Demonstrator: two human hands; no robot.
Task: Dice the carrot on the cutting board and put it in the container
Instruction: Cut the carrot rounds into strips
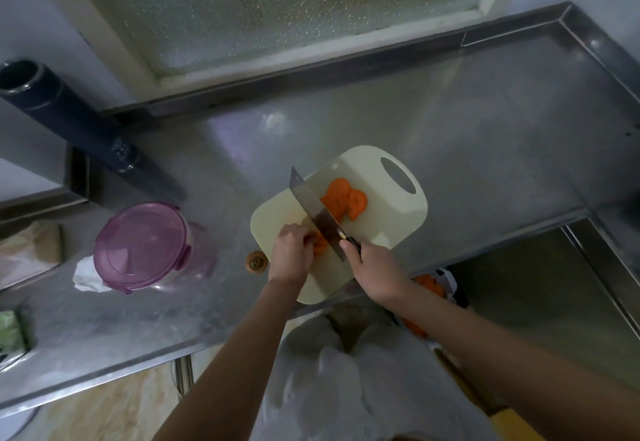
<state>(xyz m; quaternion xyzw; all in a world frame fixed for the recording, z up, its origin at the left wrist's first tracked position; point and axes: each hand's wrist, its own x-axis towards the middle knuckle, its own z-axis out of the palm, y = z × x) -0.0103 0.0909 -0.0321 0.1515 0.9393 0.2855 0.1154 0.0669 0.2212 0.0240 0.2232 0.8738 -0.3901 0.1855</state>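
The steel counter (485, 136) carries the cream cutting board (391, 219), its handle hole at the far end from me. The container (145, 246) sits well off the board's left side with its purple lid on, so it will need opening before anything goes in. My right hand (372, 267) is wrapped round the handle of the cleaver (311, 205), whose blade lies slantwise across the board. My left hand (289, 253), fingers curled, pins the remaining carrot (319, 241) at the board's near left edge. A heap of cut slices (344, 200) lies mid-board beyond the blade. The carrot seems to lie crosswise to the blade, cut end toward it, though my fingers hide most of it. I should keep my fingertips tucked, knuckles guiding the blade, and cut evenly. A trimmed stub (256, 261) lies just off the board's left edge.
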